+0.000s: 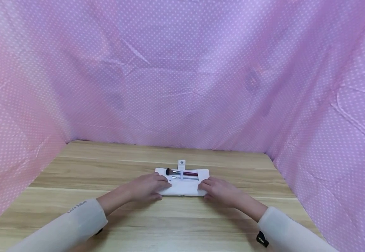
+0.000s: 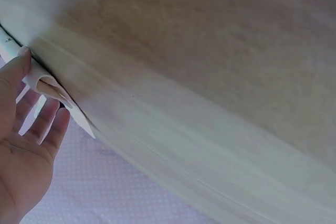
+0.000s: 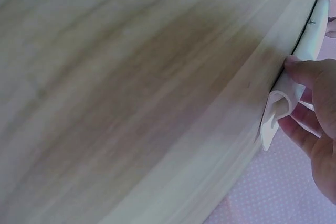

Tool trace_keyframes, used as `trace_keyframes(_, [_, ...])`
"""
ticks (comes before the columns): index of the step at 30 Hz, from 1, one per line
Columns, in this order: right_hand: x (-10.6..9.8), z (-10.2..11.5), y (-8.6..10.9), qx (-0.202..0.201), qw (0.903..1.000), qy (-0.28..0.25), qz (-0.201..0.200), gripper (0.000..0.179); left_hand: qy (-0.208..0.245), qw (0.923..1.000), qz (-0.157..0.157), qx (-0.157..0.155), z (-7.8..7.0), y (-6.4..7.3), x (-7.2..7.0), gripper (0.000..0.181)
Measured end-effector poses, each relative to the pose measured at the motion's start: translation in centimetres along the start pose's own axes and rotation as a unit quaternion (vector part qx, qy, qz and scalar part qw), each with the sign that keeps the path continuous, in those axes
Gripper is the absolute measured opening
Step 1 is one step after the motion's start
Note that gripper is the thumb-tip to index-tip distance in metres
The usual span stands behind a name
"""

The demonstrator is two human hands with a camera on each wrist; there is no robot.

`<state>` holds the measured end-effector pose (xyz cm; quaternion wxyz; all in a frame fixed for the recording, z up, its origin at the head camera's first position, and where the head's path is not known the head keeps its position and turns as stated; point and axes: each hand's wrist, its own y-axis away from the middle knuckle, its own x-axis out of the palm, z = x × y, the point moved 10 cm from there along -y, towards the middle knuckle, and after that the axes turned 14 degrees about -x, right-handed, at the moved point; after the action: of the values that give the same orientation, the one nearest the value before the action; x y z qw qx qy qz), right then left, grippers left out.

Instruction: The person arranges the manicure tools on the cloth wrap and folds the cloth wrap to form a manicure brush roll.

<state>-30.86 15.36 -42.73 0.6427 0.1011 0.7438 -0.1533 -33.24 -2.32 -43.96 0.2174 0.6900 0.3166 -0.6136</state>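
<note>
A white makeup brush roll [image 1: 185, 190] lies partly folded on the table, its near side curled over toward the far side. In its uncovered strip are a makeup brush [image 1: 190, 174] with dark bristles and a red handle, and a thinner brush [image 1: 187, 178]. A snap strap [image 1: 181, 163] sticks out from the far edge. My left hand [image 1: 149, 187] grips the fold at its left end, with the thumb on the near side. My right hand [image 1: 221, 191] holds the right end the same way. Both wrist views show the rolled end of the white roll [image 2: 46, 81] [image 3: 279, 103] between thumb and fingers.
The wood-grain table [image 1: 176, 224] stretches around the roll on all sides. Pink dotted cloth [image 1: 182, 87] hangs behind the table and along its left and right edges.
</note>
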Motion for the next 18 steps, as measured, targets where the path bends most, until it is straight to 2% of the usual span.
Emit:
trace_keyframes(4, [0.0, 0.1, -0.1, 0.003, 1.0, 0.004, 0.006, 0.037, -0.027, 0.9993, -0.012, 0.025, -0.3, 0.0, 0.0, 0.052])
trace_keyframes(8, [0.2, 0.6, -0.3, -0.017, 0.9983, 0.055, 0.011, 0.037, -0.052, 0.9979, -0.014, 0.037, -0.6, 0.0, 0.1, 0.051])
trace_keyframes(12, [0.3, 1.0, -0.4, -0.037, 0.9949, 0.093, 0.011, 0.033, -0.059, 0.9976, -0.009, 0.034, -0.6, 0.1, 0.1, 0.047])
trace_keyframes(15, [0.2, 1.0, -0.4, -0.038, 0.9958, 0.083, 0.0, 0.034, -0.053, 0.9981, -0.006, 0.029, -0.6, 0.1, 0.1, 0.046])
trace_keyframes(18, [0.1, 0.6, -0.3, -0.028, 0.9983, 0.05, -0.013, 0.038, -0.036, 0.999, -0.003, 0.025, -0.5, 0.1, 0.1, 0.044])
